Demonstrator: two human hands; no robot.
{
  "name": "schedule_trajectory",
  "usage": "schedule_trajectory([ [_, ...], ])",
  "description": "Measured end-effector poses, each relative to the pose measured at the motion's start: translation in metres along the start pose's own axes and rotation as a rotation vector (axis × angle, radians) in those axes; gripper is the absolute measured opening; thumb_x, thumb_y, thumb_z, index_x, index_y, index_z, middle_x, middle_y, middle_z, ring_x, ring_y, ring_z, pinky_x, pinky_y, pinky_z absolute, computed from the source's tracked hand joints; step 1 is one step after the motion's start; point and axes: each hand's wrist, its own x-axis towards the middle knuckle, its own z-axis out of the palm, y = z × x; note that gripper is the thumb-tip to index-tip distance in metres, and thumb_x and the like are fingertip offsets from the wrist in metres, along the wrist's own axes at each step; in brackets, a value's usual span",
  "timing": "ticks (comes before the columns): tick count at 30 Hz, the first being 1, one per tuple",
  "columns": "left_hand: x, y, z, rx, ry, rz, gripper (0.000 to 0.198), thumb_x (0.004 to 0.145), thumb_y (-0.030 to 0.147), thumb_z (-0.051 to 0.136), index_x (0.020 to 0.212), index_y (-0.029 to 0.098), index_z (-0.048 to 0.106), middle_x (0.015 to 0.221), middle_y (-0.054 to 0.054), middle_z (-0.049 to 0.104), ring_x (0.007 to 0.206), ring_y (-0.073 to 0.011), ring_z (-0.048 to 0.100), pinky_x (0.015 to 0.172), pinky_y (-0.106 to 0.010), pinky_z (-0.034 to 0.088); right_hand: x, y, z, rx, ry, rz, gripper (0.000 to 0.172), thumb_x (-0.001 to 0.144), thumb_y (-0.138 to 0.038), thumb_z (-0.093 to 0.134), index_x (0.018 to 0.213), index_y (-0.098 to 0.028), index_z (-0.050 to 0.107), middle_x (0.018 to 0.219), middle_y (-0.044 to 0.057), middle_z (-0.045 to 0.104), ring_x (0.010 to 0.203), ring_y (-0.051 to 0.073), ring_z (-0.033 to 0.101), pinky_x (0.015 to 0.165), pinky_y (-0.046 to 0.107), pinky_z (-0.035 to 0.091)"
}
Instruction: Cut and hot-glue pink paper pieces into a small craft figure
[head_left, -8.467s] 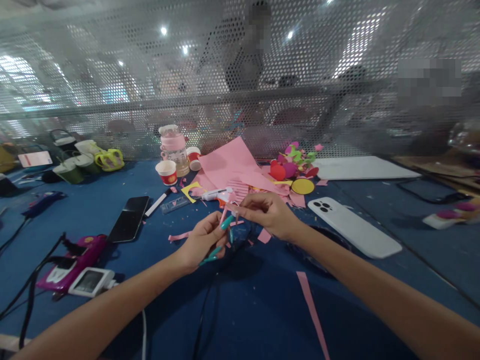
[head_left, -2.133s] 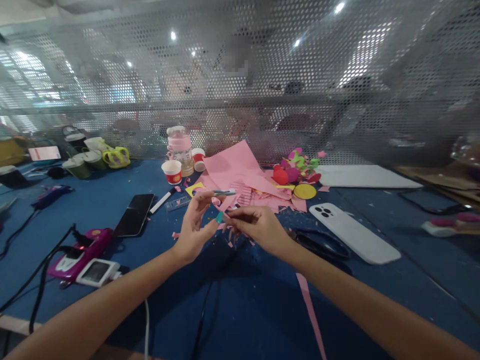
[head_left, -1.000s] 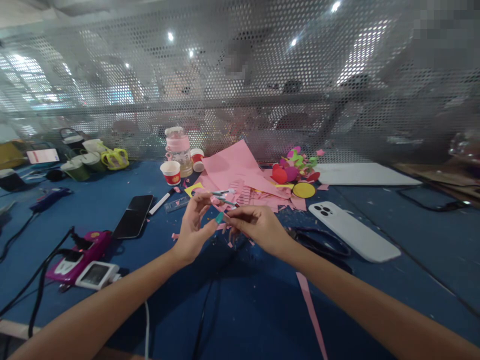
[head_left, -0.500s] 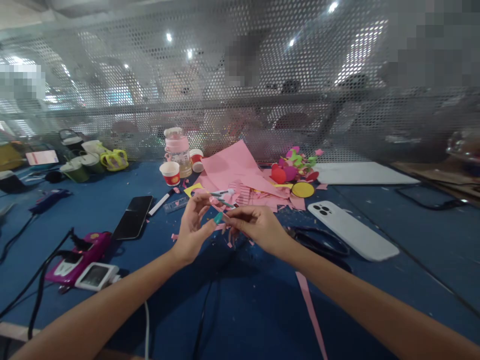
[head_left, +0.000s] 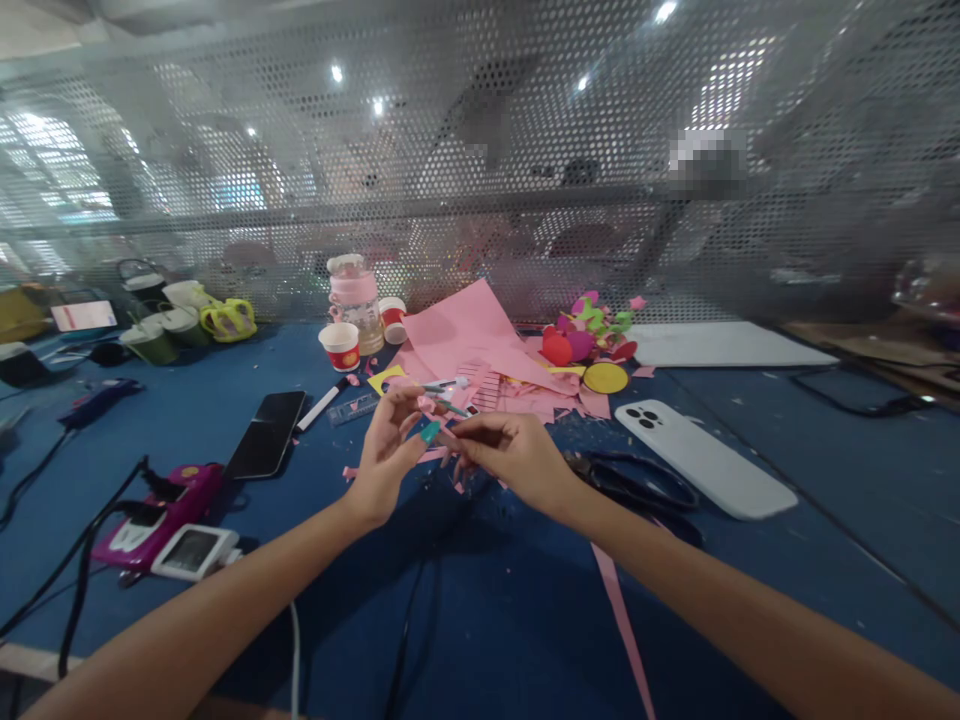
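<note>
Above the blue table, my left hand (head_left: 386, 460) is closed, with a small curled piece of pink paper (head_left: 427, 404) at its fingertips. Its thumb has a long teal nail. My right hand (head_left: 521, 455) pinches a thin pink paper strip (head_left: 448, 440) that reaches toward the left thumb. The two hands nearly touch. Just behind them lies a heap of pink paper sheets (head_left: 469, 325) and scraps. Black-handled scissors (head_left: 637, 482) rest under and beside my right wrist. A longer pink strip (head_left: 622, 620) lies by my right forearm.
A white phone (head_left: 705, 460) lies at the right, a black phone (head_left: 268, 435) and magenta power strip (head_left: 161, 510) at the left. Paper cups (head_left: 341, 347), a bottle (head_left: 355, 300) and coloured cutouts (head_left: 577, 345) stand behind. A perforated metal screen (head_left: 480, 230) closes the back.
My left thumb has shifted slightly up and left, and more of the pink strip shows between the hands. My right hand has barely moved.
</note>
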Motion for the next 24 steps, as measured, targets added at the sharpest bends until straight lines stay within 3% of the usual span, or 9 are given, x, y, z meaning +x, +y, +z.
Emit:
schedule_trajectory([
  [11,0.0001,0.0003,-0.0005,-0.045,-0.002,0.016,0.028,0.070,0.022,0.058,0.097,0.019,0.052,0.089,-0.004,0.058,0.088,-0.0175,0.055,0.084,-0.033,0.040,-0.0010,-0.0009,0.0008,0.015,-0.002,-0.002,0.027,0.055,-0.039,0.073,0.068,-0.016,0.066,0.054,-0.001,0.063,0.045,0.012,0.059,0.049,0.026,0.051],
  [24,-0.0014,0.0039,0.0015,0.030,0.045,0.033,0.022,0.074,0.025,0.057,0.096,0.020,0.054,0.091,-0.005,0.057,0.089,-0.0181,0.054,0.081,-0.032,0.042,-0.0017,-0.0064,0.0004,0.034,-0.048,0.045,0.026,0.057,-0.038,0.072,0.069,-0.016,0.067,0.049,-0.001,0.062,0.039,0.010,0.056,0.039,0.020,0.046],
])
